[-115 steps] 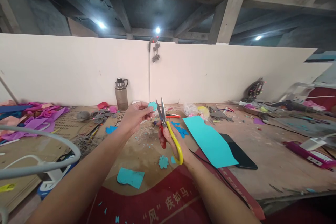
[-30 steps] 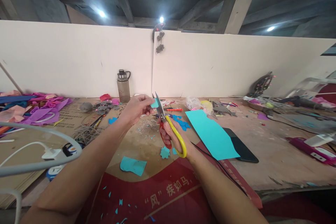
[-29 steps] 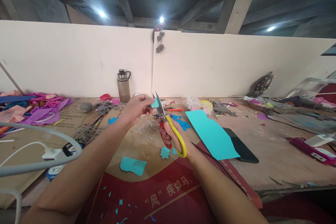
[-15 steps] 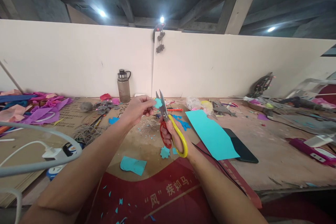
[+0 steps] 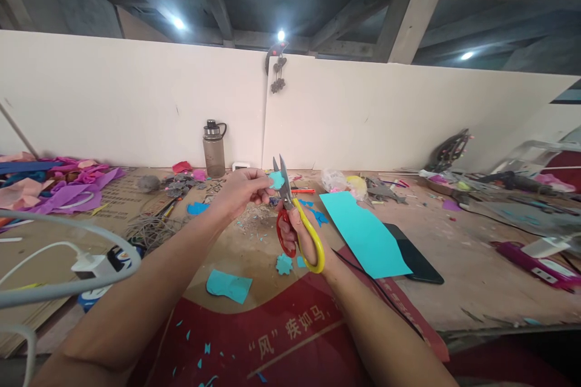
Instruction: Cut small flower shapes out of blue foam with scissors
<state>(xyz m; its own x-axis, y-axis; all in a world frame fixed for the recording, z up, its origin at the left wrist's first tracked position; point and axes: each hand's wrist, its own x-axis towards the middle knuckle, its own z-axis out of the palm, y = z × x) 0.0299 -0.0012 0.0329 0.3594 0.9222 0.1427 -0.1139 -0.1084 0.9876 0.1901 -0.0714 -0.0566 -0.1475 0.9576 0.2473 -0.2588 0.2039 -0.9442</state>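
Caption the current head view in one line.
Left hand holds a small turquoise cutout beside the parted blades of scissors in the right hand.

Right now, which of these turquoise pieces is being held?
The small piece in the left hand, beside the scissors; the others, like the large sheet and the scalloped piece, lie unheld.

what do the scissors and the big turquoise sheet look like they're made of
Scissors: probably steel blades, greyish with a shine; handles likely smooth plastic, glossy yellow and red.
Turquoise sheet: perhaps felt or craft foam, matte and evenly coloured.
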